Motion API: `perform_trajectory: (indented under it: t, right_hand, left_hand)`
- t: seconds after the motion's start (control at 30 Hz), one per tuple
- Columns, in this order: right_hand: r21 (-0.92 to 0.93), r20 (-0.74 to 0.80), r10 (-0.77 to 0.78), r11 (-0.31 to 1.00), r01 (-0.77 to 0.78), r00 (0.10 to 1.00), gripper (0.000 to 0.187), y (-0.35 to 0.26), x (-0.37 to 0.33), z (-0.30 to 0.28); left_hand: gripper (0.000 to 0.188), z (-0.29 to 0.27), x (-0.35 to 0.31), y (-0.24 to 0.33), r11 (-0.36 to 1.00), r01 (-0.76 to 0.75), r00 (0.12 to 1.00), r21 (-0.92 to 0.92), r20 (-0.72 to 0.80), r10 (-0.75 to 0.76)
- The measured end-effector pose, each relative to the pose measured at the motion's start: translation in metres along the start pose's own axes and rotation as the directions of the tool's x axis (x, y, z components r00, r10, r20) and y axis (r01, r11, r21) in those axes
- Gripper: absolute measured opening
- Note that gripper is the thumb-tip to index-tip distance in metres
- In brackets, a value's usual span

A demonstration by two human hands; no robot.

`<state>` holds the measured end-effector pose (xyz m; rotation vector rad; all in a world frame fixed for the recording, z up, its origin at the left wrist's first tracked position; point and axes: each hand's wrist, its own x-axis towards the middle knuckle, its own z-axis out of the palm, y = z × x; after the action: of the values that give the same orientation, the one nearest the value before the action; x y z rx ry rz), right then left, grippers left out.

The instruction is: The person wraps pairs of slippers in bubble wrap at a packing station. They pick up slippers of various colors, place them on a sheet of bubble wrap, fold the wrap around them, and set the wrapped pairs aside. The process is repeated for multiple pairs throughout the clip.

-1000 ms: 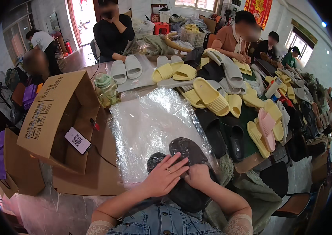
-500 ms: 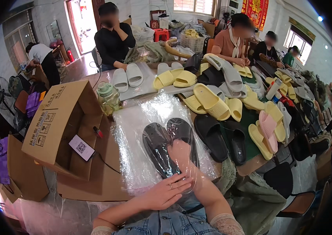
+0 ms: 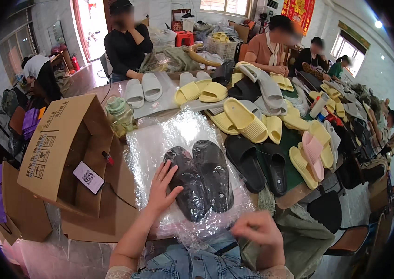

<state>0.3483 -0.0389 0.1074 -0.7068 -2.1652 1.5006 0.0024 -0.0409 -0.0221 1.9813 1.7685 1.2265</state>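
Note:
A pair of black slippers [image 3: 213, 179] lies side by side inside a clear plastic bag [image 3: 192, 232], on top of more clear plastic sheets [image 3: 148, 139]. My left hand [image 3: 163, 188] rests flat on the bag along the left slipper, fingers spread. At the bag's lower right corner my right hand [image 3: 258, 229] is raised, fingers curled and slightly blurred. Whether film is caught in those fingers is hidden. Another black slipper pair [image 3: 246, 162] lies just right of the plastic.
An open cardboard box [image 3: 62, 153] on the left holds a phone [image 3: 88, 177]. Behind it stands a glass jar [image 3: 120, 114]. Yellow slippers [image 3: 246, 121], grey slippers [image 3: 143, 90] and a pink slipper [image 3: 312, 156] cover the table. Several people sit or stand around it.
My right hand has come out of the bag, off the slippers, and moved down to the right. My left hand has moved up and left onto the bag beside the left slipper.

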Motion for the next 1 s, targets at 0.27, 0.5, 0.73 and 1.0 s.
perform_trajectory:
  t: [0.27,0.5,0.73,1.0]
  right_hand:
    - [-0.709,-0.458,-0.053,0.623,-0.329,0.887,0.055,0.087,0.151,0.043]
    - [-0.644,-0.532,-0.135,0.706,-0.295,0.836,0.028,0.136,0.185,0.077]
    - [-0.545,-0.589,-0.195,0.813,-0.207,0.784,0.020,0.133,0.130,0.076]
    - [-0.432,-0.842,-0.193,0.801,-0.415,0.503,0.017,0.133,-0.075,0.037]
  left_hand:
    - [0.058,0.014,-0.006,-0.012,0.985,-0.056,0.997,-0.165,-0.067,0.046]
    - [0.054,0.020,-0.007,-0.020,0.993,-0.116,0.991,-0.013,-0.072,0.115]
    - [0.055,0.025,-0.012,-0.028,0.999,0.025,0.986,0.029,-0.167,-0.020]
    - [0.044,0.029,-0.009,-0.020,0.972,0.074,0.997,0.224,-0.044,-0.065]
